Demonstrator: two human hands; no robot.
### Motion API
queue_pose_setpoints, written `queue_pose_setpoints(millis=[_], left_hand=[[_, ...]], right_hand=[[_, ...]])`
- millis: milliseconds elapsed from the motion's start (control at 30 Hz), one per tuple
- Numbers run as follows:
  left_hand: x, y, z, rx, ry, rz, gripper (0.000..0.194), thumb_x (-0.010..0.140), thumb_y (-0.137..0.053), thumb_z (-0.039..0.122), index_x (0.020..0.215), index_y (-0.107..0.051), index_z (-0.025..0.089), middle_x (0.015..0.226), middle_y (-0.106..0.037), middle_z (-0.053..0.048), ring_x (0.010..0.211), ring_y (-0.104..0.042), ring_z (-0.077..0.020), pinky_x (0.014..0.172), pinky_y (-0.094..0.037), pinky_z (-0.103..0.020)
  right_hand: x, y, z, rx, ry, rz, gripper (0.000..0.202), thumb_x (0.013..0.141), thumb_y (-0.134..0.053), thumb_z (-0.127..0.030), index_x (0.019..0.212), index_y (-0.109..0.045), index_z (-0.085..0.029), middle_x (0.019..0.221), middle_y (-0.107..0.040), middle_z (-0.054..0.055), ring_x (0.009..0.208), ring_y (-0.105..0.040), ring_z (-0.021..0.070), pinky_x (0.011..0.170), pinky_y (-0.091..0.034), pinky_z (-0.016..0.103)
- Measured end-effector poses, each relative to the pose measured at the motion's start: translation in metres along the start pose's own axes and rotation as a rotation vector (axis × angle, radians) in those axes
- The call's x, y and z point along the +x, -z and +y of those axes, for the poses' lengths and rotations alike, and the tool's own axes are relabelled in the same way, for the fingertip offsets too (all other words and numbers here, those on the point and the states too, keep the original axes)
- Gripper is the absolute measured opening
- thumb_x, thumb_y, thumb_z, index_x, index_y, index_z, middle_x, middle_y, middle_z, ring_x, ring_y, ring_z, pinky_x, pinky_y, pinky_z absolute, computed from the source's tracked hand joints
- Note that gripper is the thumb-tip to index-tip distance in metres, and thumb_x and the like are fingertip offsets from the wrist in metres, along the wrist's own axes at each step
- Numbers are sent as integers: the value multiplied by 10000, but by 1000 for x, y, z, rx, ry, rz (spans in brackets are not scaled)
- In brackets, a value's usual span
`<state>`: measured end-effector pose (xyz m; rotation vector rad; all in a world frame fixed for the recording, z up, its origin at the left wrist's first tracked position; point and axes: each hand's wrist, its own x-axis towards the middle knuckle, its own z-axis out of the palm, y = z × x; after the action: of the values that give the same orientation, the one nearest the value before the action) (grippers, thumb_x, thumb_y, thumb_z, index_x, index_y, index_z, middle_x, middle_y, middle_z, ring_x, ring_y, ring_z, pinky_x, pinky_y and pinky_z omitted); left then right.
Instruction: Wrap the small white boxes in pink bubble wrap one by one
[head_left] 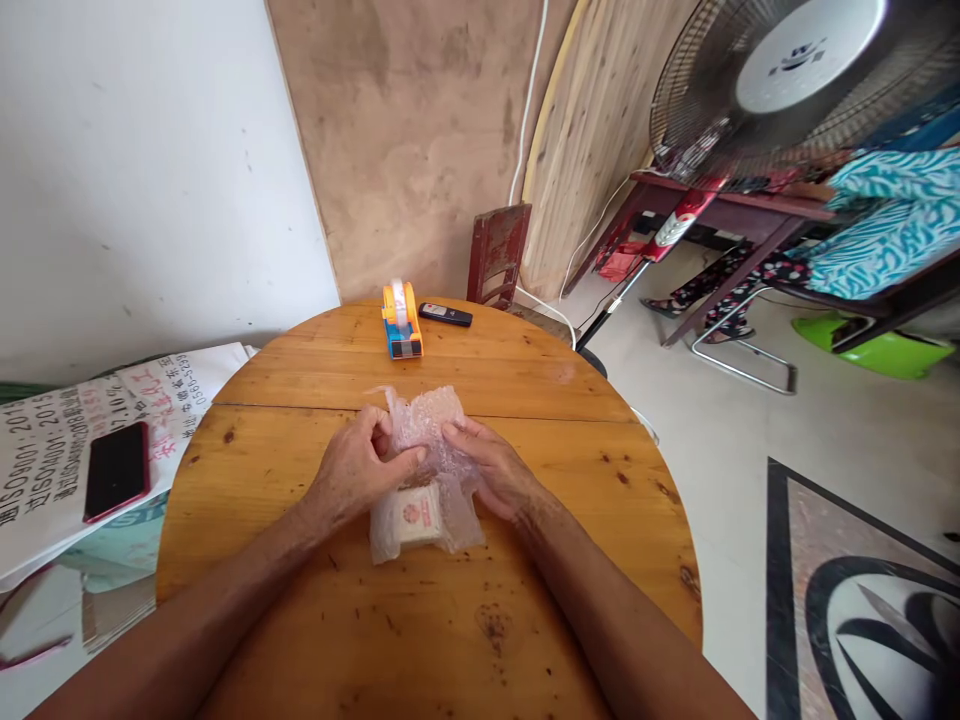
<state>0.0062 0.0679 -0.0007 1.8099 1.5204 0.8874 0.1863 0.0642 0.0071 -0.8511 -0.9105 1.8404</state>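
A sheet of pinkish clear bubble wrap (427,415) lies near the middle of the round wooden table. On its near part rests a small pale square packet (418,513) with a red print, partly covered by the plastic. My left hand (367,460) has its fingers closed on the wrap's left side, thumb pointing right. From the right, my right hand (491,462) pinches the wrap's other side, its thumb on top. Both hands are just beyond the packet.
An orange and blue tape dispenser (402,322) and a black remote (445,315) stand at the table's far edge (330,325). A phone (118,472) lies on printed sacks at left. Beyond are a chair (499,250), a fan (780,90) and a seated person (885,235).
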Motion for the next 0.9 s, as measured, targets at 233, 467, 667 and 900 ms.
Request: queue_pose_setpoints(millis=[233, 467, 667, 900], left_hand=[[9, 11, -8, -552, 129, -152, 263, 673, -656, 311, 843, -504, 181, 719, -606, 29, 612, -566, -128, 562, -448, -245], [22, 26, -15, -702, 251, -31, 452, 598, -710, 298, 988, -525, 167, 730, -663, 19, 595, -622, -155, 557, -494, -263], [29, 24, -38, -293, 148, -9, 562, 681, -602, 252, 1226, -494, 169, 703, -618, 28, 580, -579, -160, 525, -428, -251], [23, 32, -25, 151, -21, 268, 631, 732, -602, 274, 1341, -480, 159, 797, -582, 4, 669, -544, -155, 646, -429, -280]], right_hand=[[7, 13, 1, -231, 138, 260, 300, 710, -720, -446, 789, -611, -178, 644, -579, -37, 552, -487, 105, 565, -374, 236], [18, 44, -5, -782, 377, 493, 217, 766, -575, -385, 689, -545, -184, 622, -499, -41, 575, -422, 113, 549, -326, 237], [15, 45, -9, -1390, 264, 627, 385, 800, -589, -275, 1173, -600, -179, 802, -690, 15, 742, -610, 191, 671, -399, 283], [12, 37, -9, -1649, 137, 643, 521, 860, -573, -275, 1368, -474, -209, 953, -738, 39, 877, -662, 234, 724, -422, 316]])
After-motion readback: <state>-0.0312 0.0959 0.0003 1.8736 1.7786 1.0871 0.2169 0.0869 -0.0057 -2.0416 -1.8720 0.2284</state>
